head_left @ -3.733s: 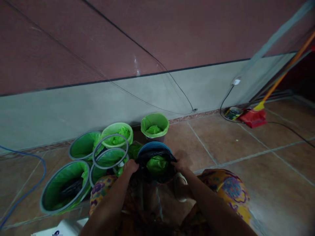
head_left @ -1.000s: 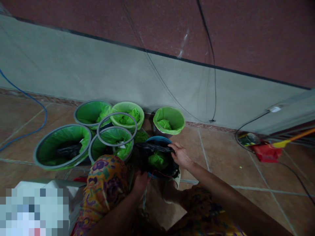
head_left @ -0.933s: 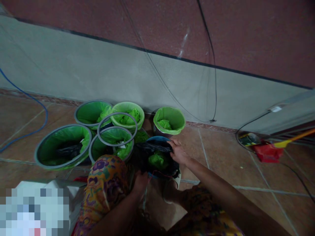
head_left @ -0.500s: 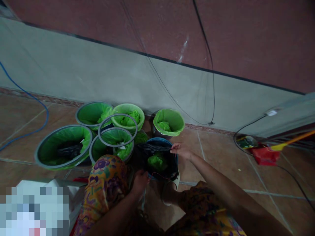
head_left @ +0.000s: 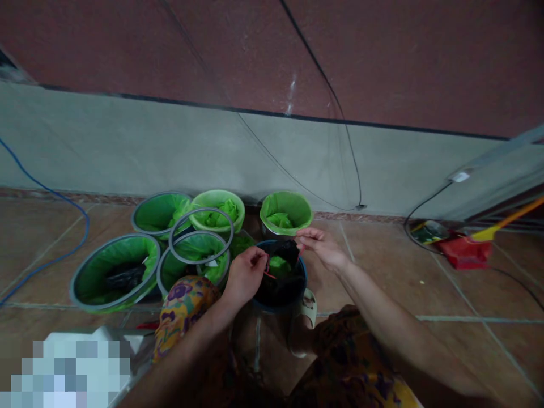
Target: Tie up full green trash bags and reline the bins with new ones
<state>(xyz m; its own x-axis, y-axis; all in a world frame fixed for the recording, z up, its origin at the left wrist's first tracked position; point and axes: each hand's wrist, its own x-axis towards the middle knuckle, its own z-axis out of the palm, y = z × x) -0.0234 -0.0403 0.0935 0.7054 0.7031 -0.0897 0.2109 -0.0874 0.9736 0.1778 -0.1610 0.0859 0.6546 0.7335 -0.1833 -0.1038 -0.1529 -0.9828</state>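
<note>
A black garbage bag with a thin red drawstring hangs in a bin with a blue rim between my feet. Crumpled green plastic shows inside it. My left hand is closed over the bin's left side, pinching the bag's edge at the drawstring. On the right, my right hand pinches the opposite edge of the bag, where a bit of red shows at the fingertips. Both hands are above the rim.
Several bins with green liners stand to the left, including a grey-rimmed bin holding black plastic. A loose grey ring rests atop one. Another green-lined bin stands by the wall. At right are a red dustpan and black cable.
My left hand has risen from the bin's near-left side to above its rim, bringing the drawstring edge up. My right hand stays at the bag's right edge. The bag's mouth is drawn narrower.
</note>
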